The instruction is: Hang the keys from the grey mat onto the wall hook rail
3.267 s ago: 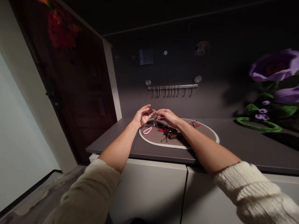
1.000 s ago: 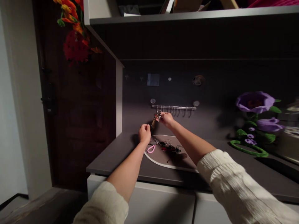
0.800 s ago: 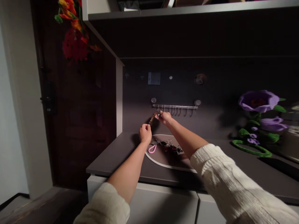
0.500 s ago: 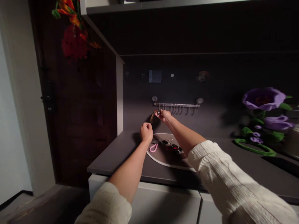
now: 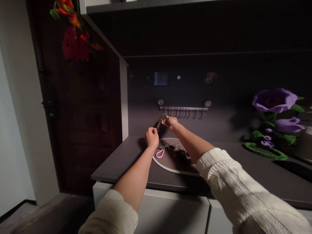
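My right hand (image 5: 171, 122) is closed on a bunch of keys (image 5: 165, 119), whose metal ring stands up just under the left end of a clear rail with hooks (image 5: 184, 108). A brownish-gold tag (image 5: 159, 124) slants down from the keys toward my left hand (image 5: 152, 136). The left fingers are curled together at the tag's lower end; whether they grip it is hidden. Below both hands lies a round mat (image 5: 168, 168) with a pale rim. On it rest a pink loop strap (image 5: 160, 153) and a dark pile of keys (image 5: 181, 152), partly behind my right forearm.
Purple knitted flowers (image 5: 274, 101) with a green loop (image 5: 265, 151) stand on the counter (image 5: 117, 162) at the right. A shelf (image 5: 170, 6) overhangs above. A dark door (image 5: 85, 130) is on the left, with orange and red flowers (image 5: 75, 42) hanging before it.
The key ring has turned upright above my right fingers, near the rail. My left hand stays at the tag's lower end. The view has shifted slightly.
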`<state>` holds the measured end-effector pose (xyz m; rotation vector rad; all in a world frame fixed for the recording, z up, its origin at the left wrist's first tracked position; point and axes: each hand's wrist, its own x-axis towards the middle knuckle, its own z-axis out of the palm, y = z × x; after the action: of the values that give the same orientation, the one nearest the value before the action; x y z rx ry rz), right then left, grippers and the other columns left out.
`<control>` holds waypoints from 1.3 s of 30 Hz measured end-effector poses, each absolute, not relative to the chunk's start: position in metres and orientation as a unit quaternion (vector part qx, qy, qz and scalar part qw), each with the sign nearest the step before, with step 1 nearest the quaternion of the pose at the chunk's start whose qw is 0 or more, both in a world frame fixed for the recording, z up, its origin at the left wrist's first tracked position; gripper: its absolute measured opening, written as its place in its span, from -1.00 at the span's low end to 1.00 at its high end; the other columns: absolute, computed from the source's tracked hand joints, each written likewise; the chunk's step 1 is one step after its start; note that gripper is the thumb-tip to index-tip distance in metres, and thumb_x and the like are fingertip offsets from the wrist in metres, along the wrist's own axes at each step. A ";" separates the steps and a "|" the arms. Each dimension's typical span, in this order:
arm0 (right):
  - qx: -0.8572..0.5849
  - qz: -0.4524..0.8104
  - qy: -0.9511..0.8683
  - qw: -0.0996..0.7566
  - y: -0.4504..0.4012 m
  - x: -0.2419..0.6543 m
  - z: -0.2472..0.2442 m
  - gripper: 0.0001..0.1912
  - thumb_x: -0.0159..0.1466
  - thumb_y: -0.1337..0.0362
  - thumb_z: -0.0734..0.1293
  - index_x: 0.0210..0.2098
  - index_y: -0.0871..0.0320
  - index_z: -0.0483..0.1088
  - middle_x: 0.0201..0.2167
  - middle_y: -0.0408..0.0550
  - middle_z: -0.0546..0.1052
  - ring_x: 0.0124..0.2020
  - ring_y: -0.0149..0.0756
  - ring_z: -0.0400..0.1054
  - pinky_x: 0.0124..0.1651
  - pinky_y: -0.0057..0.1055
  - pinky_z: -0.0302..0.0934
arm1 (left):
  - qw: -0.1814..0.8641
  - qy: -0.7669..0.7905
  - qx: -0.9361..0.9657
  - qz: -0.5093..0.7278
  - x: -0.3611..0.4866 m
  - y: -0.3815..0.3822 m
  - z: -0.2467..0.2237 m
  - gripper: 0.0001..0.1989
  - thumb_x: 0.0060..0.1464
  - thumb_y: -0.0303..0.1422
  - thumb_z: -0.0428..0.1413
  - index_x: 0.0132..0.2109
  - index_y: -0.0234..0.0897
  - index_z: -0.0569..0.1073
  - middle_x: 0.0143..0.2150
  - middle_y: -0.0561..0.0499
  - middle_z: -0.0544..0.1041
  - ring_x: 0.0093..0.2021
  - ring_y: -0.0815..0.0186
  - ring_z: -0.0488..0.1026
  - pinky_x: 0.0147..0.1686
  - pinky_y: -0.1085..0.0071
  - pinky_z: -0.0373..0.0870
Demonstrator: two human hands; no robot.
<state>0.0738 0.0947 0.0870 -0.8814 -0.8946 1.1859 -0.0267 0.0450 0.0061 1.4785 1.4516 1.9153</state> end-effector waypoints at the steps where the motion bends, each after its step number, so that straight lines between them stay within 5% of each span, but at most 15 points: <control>1: -0.394 0.514 -0.401 0.648 0.096 0.075 0.086 -0.86 0.22 0.44 0.16 -0.47 0.24 0.25 -0.66 -0.12 0.39 -0.64 -0.51 0.28 -0.55 -0.54 0.30 | 0.160 0.509 0.518 0.669 -0.027 0.045 0.006 -0.90 0.01 -0.35 -0.04 -0.38 -0.25 0.33 -0.33 -0.08 0.45 -0.23 0.25 0.37 -0.15 0.34 0.21; 17: -0.397 0.470 -0.497 0.612 0.083 0.096 0.066 -0.79 -0.01 0.54 0.21 -0.69 0.21 0.17 -0.76 -0.23 0.23 -0.66 -0.56 0.11 -0.49 -0.57 0.11 | 0.149 0.556 0.569 0.588 -0.032 0.048 -0.003 -0.86 -0.01 -0.39 -0.03 -0.33 -0.31 0.41 -0.31 -0.08 0.51 -0.31 0.33 0.42 -0.28 0.45 0.28; 31: -0.411 0.502 -0.535 0.542 0.029 0.114 0.058 -0.88 0.05 0.48 0.28 -0.40 0.20 0.30 -0.43 -0.07 0.47 -0.50 -0.49 0.31 -0.31 -0.49 0.19 | 0.223 0.531 0.636 0.513 -0.035 0.041 -0.005 -0.89 -0.10 -0.48 0.06 -0.37 -0.35 0.46 -0.45 -0.01 0.49 -0.47 0.42 0.37 -0.38 0.50 0.27; 39: -0.457 0.409 -0.636 0.469 0.014 0.134 0.033 -0.90 0.16 0.36 0.23 -0.33 0.24 0.34 -0.32 0.02 0.49 -0.45 -0.47 0.33 -0.32 -0.51 0.19 | 0.193 0.498 0.722 0.439 -0.036 0.034 -0.005 -0.85 -0.06 -0.45 0.05 -0.35 -0.38 0.50 -0.45 -0.01 0.49 -0.45 0.41 0.35 -0.36 0.48 0.28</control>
<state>0.1337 0.0144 0.0334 -1.1192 -1.5584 1.0026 -0.0361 0.0341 -0.0046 2.0267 1.3966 1.2318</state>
